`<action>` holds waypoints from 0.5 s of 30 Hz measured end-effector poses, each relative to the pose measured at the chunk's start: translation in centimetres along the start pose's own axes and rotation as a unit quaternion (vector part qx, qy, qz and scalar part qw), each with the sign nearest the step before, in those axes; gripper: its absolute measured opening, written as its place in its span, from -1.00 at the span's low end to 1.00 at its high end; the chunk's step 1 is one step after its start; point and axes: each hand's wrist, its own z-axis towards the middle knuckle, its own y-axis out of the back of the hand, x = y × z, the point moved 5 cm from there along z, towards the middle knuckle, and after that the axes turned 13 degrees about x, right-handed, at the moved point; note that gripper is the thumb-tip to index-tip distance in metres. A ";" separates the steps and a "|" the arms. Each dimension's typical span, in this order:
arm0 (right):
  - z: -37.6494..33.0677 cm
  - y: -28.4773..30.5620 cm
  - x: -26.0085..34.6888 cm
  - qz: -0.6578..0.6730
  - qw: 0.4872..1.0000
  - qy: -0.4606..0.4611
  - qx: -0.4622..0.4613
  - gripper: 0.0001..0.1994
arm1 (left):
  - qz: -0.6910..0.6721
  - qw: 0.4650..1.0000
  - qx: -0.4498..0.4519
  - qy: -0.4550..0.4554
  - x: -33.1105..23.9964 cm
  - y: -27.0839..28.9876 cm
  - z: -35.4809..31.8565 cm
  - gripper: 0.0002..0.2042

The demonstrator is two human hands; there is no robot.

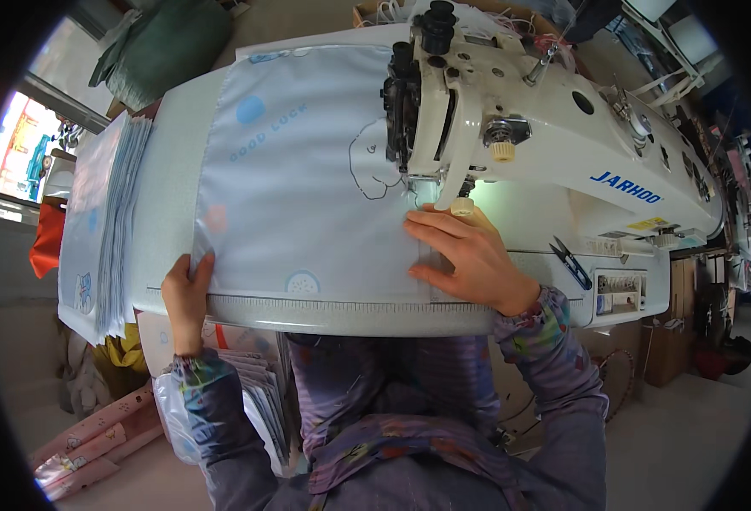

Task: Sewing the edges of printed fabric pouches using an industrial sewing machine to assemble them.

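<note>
A pale blue-white printed fabric panel [307, 170] lies flat on the sewing table, its right edge under the presser foot of a white sewing machine [529, 128]. Its print includes a blue shape, lettering and a black outlined animal figure. At the panel's lower left corner, my left hand [189, 294] pinches the fabric edge between thumb and fingers. My right hand [469, 255] rests palm down on the right edge, close to the lit needle area, fingers stretched out and slightly apart. The needle tip itself is hidden by the machine head.
Black thread snips [571, 262] and a small parts tray [621, 291] sit at the table's right. A ruler strip [341, 304] runs along the front edge. Stacked fabric panels [94, 221] hang at the left; more folded pieces [260, 392] and pink rolls [94, 443] are below.
</note>
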 end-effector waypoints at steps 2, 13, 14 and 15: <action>0.0 0.1 0.0 -0.004 1.000 0.004 -0.004 -0.45 | 0.006 1.000 -0.008 -0.010 -0.8 -0.1 1.5 -0.56; 0.4 0.4 0.1 -0.013 1.000 -0.009 -0.004 -0.46 | 0.071 0.993 -0.044 -0.085 -3.0 -1.1 7.9 -0.61; 0.4 0.5 0.1 -0.015 1.000 -0.007 -0.004 -0.46 | 0.070 0.993 -0.046 -0.084 -3.1 -1.1 8.4 -0.61; 0.4 0.5 0.1 -0.010 1.000 -0.010 -0.005 -0.45 | 0.077 0.993 -0.047 -0.080 -3.2 -1.1 9.0 -0.62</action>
